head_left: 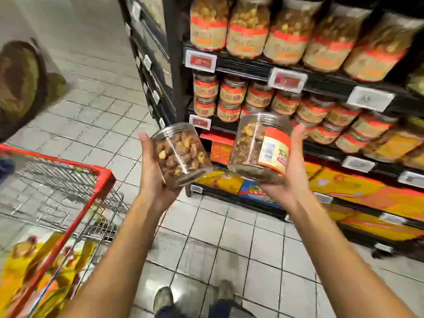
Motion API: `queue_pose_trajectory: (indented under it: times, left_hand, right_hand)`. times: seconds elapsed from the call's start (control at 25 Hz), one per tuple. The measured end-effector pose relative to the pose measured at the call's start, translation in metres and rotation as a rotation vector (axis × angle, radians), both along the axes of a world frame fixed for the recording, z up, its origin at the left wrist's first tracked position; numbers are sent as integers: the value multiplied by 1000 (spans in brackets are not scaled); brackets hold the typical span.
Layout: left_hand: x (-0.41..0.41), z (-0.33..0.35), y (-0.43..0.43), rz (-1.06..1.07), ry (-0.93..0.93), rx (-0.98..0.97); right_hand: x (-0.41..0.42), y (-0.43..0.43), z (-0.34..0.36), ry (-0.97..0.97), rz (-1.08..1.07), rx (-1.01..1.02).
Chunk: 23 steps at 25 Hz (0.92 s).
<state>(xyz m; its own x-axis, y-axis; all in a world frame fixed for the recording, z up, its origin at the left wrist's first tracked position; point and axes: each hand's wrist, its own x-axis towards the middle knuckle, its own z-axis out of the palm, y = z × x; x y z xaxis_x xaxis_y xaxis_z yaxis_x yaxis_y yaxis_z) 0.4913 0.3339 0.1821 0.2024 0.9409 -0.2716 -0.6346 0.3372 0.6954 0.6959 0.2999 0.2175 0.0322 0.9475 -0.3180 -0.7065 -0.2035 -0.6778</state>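
Note:
I hold two clear plastic jars of nuts in front of a shop shelf. My left hand (152, 173) grips the smaller jar (181, 154), which is tilted with its base toward the shelf and its label out of sight. My right hand (290, 171) cradles the larger jar (259, 146) from below and from the right side; this jar has an orange-and-cream label with a barcode. The two jars are a little apart at about the same height.
The shelf unit (321, 81) on the right holds rows of similar orange-labelled jars, with yellow boxes (367, 198) on its low tiers. A red-rimmed wire trolley (101, 180) stands at the left with yellow packs (34, 271) in it. Tiled floor lies below, with my shoes (164, 299) on it.

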Motion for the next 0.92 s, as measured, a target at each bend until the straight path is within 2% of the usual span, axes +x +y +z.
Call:
queue_pose_trajectory:
  times: [0.08,0.24,0.48,0.6,0.8,0.92]
  left_hand:
    - [29,-8,19,50,80,40]
    - [66,-28,76,386,416,33]
    - [96,-87,183,616,785,292]
    - [106,-120,231,635,843,363]
    - [121,-140,257,615,889,479]
    - [131,-145,268,628,881,454]
  right_hand:
    - [26,15,-9,-22,-54,-29]
    - [41,62,-28,-58,-51,-37]
    - [31,145,-83,-36,-104,-21]
    - [30,176,-112,11,-155,-52]
    - [35,193,-135,1,-226,-106]
    - [40,194,-141,-19,-214,-128]
